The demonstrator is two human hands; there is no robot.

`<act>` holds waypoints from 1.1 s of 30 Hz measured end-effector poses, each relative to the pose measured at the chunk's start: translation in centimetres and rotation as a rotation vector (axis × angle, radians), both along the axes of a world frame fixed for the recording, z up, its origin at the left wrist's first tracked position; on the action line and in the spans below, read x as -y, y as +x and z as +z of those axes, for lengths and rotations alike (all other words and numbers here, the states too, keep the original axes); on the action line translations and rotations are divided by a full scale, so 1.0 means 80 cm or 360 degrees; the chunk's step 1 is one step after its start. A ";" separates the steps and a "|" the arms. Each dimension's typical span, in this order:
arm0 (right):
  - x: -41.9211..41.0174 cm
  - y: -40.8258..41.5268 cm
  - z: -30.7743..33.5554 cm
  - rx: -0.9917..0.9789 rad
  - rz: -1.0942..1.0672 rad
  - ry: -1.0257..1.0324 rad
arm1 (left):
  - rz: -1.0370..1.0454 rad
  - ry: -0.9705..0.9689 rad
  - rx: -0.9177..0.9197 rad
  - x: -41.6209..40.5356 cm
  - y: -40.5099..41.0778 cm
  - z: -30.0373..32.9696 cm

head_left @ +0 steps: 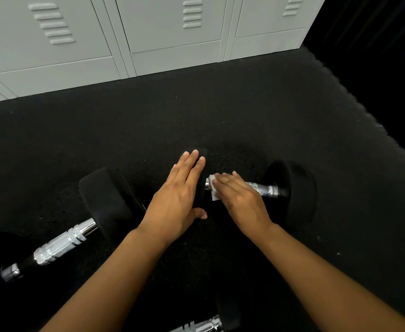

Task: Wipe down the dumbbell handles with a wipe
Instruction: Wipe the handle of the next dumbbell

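A black dumbbell lies on the dark floor, its chrome handle (266,189) running left to right between two black heads. My left hand (180,200) grips its left head (200,153), fingers flat over the top and thumb underneath. Wrapped over the left end of the handle, my right hand (240,200) presses a white wipe (213,186) against the metal. A second dumbbell lies at the lower left, with a chrome handle (62,245) and a black head (105,200). Part of a third chrome handle (201,325) shows at the bottom edge.
Grey metal lockers (148,32) stand along the far side. The black rubber floor mat (244,111) ends in a ragged edge at the right, with darkness beyond it.
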State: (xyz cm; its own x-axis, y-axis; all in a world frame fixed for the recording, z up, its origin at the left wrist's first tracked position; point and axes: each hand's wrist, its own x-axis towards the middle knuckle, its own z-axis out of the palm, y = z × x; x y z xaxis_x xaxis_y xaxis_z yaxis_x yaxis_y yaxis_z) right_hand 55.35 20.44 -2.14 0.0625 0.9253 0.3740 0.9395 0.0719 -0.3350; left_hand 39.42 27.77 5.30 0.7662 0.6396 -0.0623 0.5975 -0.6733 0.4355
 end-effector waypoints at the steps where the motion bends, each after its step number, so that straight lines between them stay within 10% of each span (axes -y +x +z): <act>1: -0.002 -0.007 -0.002 -0.0019 -0.0041 -0.0001 | -0.0005 0.0013 0.0004 0.001 0.000 -0.001; 17: -0.015 -0.016 -0.001 0.0027 -0.0027 -0.0026 | -0.0003 0.0032 0.0013 -0.003 0.002 -0.003; 33: -0.070 0.013 0.056 -0.0317 -0.0442 -0.1170 | 0.0014 0.0028 0.0012 0.003 0.000 -0.003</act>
